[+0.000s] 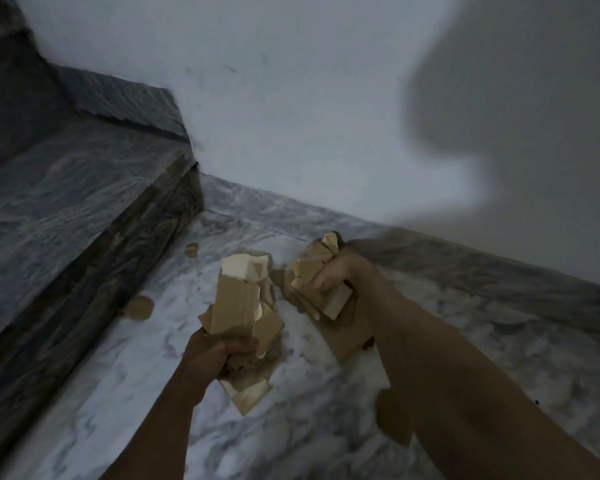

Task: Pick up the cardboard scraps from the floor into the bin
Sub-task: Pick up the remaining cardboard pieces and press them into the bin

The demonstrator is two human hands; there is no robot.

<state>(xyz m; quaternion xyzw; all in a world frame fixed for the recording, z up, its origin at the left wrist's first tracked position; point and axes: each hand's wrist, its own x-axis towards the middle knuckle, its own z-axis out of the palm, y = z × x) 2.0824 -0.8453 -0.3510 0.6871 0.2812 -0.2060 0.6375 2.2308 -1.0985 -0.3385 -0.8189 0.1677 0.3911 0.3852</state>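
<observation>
A bundle of cardboard scraps (238, 306) stands nearly upright in the left hand (219, 351), its long axis running from the fist up and away toward the wall. The pieces are flat, tan and angular, the front strip showing fine corrugation lines and a pale torn top. The left hand's fingers are curled tight round the lower end of the bundle.

The right hand (336, 275) clutches a second clump of scraps (314, 271), smaller and crumpled, pointing up and away; its fingers wrap the clump, with a pale blocky piece jutting below the palm. Under that forearm a larger flat cardboard sheet (347, 336) lies on the floor (326, 427).

Two small rounded scraps lie apart from the rest: one (140, 306) at the foot of the step, another (190, 250) farther back near the corner.

The floor is white marble with grey veining. A dark swirled stone step (66, 209) rises at left, and a plain pale wall (291, 116) carries a broad shadow.
</observation>
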